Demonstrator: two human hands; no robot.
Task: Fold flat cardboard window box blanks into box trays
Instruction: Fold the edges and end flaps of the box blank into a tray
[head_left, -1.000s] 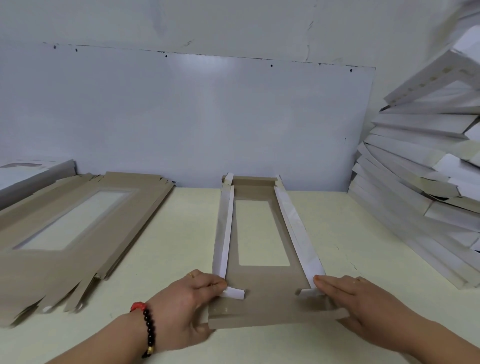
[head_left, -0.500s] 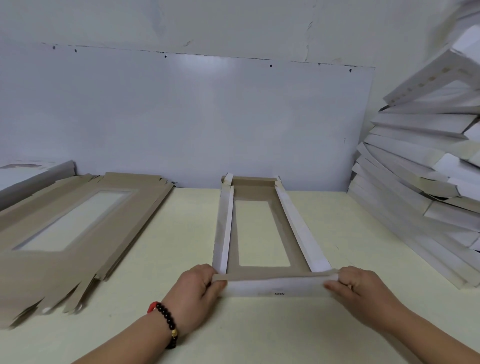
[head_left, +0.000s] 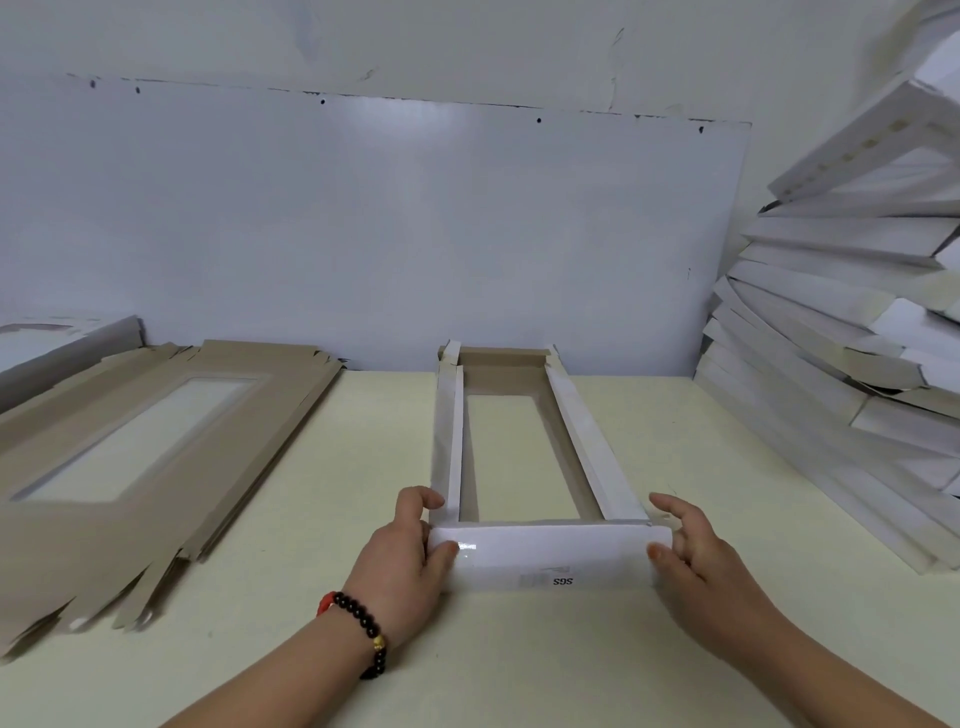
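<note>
My pale worktop (head_left: 363, 467) and the wall (head_left: 467, 41) behind it.
A large white board (head_left: 363, 234) leans along the wall before me; a bracelet (head_left: 363, 629) of dark beads circles my wrist.

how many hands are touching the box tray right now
2. The left hand grips the near-left corner of the box tray; the right hand holds its near-right corner.
</note>
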